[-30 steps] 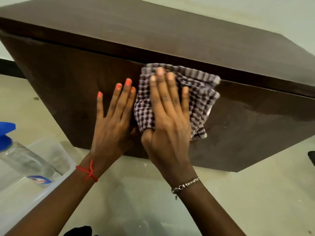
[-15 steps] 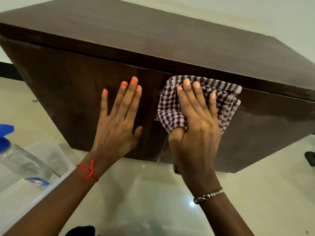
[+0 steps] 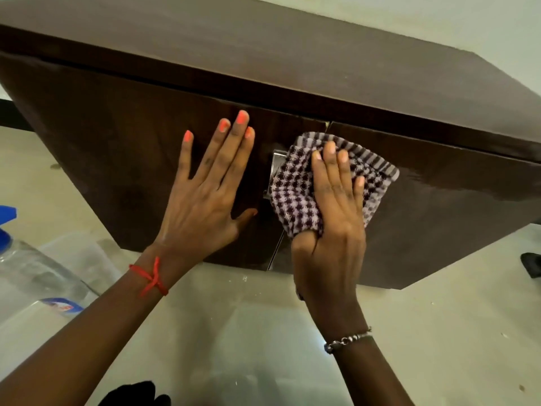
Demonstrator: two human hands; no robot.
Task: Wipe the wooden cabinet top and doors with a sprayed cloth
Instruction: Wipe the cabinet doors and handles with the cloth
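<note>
A dark brown wooden cabinet (image 3: 292, 48) fills the upper view, with its left door (image 3: 117, 148) and right door (image 3: 456, 206) facing me. My right hand (image 3: 333, 230) presses a folded purple-and-white checked cloth (image 3: 292, 189) flat over the seam between the doors, covering most of a metal handle (image 3: 276, 162). My left hand (image 3: 205, 200) lies flat and spread on the left door, holding nothing. The right door looks wet and shiny.
A clear spray bottle with a blue trigger (image 3: 32, 268) lies in a clear plastic bin (image 3: 87, 259) at the left edge. A pale glossy floor (image 3: 234, 332) runs below the cabinet. A small dark object (image 3: 531, 263) sits at the far right.
The cloth under my right hand slid right along the door tops, then dropped a little onto the handle at the seam. My left hand stayed flat on the left door.
</note>
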